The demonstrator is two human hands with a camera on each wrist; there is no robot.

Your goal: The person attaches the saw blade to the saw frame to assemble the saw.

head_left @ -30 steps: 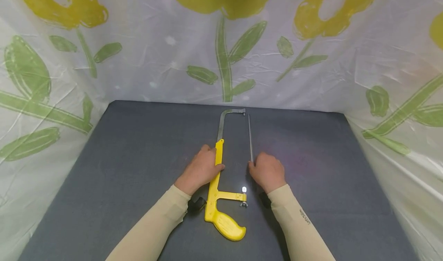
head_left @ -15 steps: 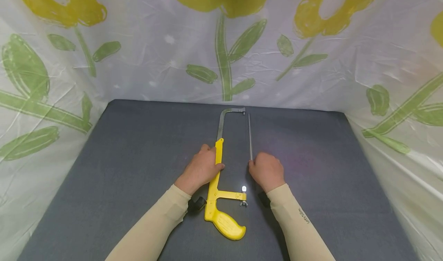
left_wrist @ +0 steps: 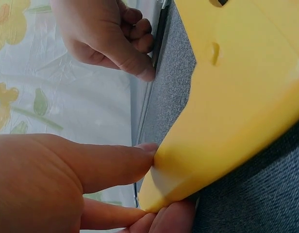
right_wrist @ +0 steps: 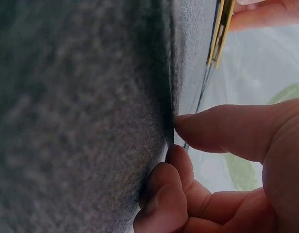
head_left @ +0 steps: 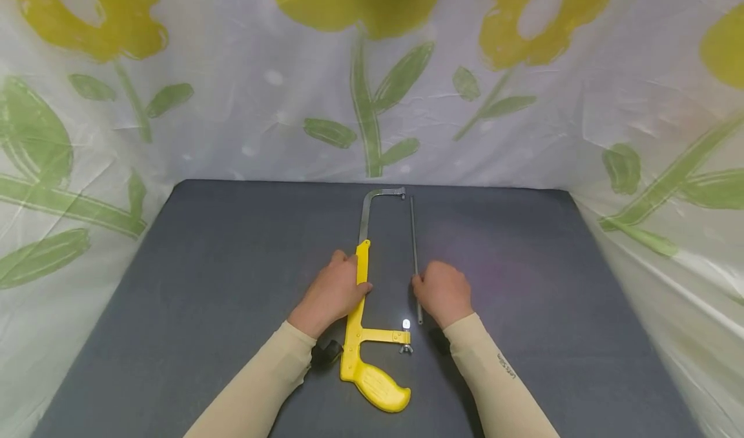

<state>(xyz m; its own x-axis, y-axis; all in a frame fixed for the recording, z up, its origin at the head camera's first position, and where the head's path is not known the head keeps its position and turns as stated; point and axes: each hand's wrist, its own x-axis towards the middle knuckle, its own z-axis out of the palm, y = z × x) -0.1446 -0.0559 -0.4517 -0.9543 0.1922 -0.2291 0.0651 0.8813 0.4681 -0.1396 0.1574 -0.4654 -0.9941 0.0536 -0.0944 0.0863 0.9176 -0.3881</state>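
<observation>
Blade (head_left: 414,244) is off the hacksaw frame (head_left: 361,296), lying at its 3 o'clock. Left hand (head_left: 331,292) grips frame, right hand (head_left: 443,291) pinches blade. Refit still pending.

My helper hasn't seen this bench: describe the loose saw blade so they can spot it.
On the dark grey mat lies a yellow hacksaw frame, gripped by the left hand. Just right of it, parallel, lies the blade: a thin bare grey metal strip, pinched by the right hand.
</observation>
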